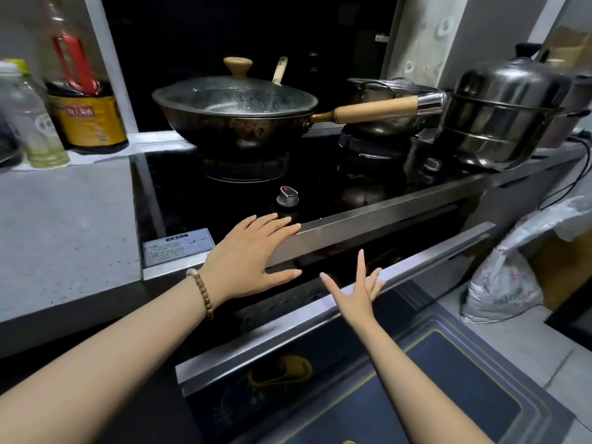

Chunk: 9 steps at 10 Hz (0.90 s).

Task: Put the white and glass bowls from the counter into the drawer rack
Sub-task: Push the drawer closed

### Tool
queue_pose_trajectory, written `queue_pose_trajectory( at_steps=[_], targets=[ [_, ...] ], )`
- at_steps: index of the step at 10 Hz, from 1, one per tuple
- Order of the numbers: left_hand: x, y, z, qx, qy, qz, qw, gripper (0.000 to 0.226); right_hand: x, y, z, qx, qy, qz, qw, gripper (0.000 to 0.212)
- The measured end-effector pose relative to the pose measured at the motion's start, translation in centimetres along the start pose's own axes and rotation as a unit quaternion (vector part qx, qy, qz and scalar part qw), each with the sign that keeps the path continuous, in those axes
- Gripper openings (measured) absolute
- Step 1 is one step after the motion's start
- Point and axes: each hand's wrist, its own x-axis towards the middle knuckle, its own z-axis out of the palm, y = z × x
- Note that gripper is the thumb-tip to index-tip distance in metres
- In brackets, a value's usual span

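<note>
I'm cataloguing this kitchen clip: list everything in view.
wok: one, dark with glass lid and wooden handle, left burner
small pot: one, steel, right burner
steamer pot: one, steel, counter at right
dark bottle: one, yellow label, ledge at left
clear bottle: one, yellow cap, beside it
stove knobs: two, silver, stove front
drawer: one, steel-edged, below stove
plastic bag: one, white, floor at right
bracelet: one, brown beads, left wrist
left hand: one, flat on stove's front edge
right hand: one, fingers spread, at drawer's top edge

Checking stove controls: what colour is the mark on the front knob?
Red, on top of the silver knob; head view.
</note>
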Motion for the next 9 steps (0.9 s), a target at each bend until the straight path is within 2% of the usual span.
queue_pose_trajectory(
  at_steps=[3,4,6,7,8,9],
  targets=[
    [0.0,0.1,-0.3,-0.018,-0.008,-0.004,1.000,0.081,2.7,-0.9,0.2,-0.002,-0.084,-0.023,0.996,0.119],
    [0.0,0.2,-0.5,-0.018,-0.014,-0.006,1.000,0.080,2.7,-0.8,0.4,0.018,-0.090,-0.020,0.996,0.119],
    [0.0,0.5,-1.0,-0.028,-0.031,-0.013,0.999,0.082,2.1,-0.8,-0.9,-0.016,-0.089,-0.027,0.996,0.110],
    [0.0,0.5,-1.1,-0.030,-0.035,-0.013,0.999,0.083,1.0,-3.3,-3.0,-0.017,-0.069,-0.052,0.996,0.102],
    [0.0,0.6,-1.3,-0.034,-0.045,-0.012,0.998,0.085,-0.7,-6.8,-5.3,-0.007,0.027,-0.084,0.996,0.087],
    [-0.1,0.6,-1.5,-0.031,-0.048,-0.016,0.998,0.086,-3.2,-12.6,-8.1,0.045,0.090,-0.128,0.987,0.073]
  ],
)
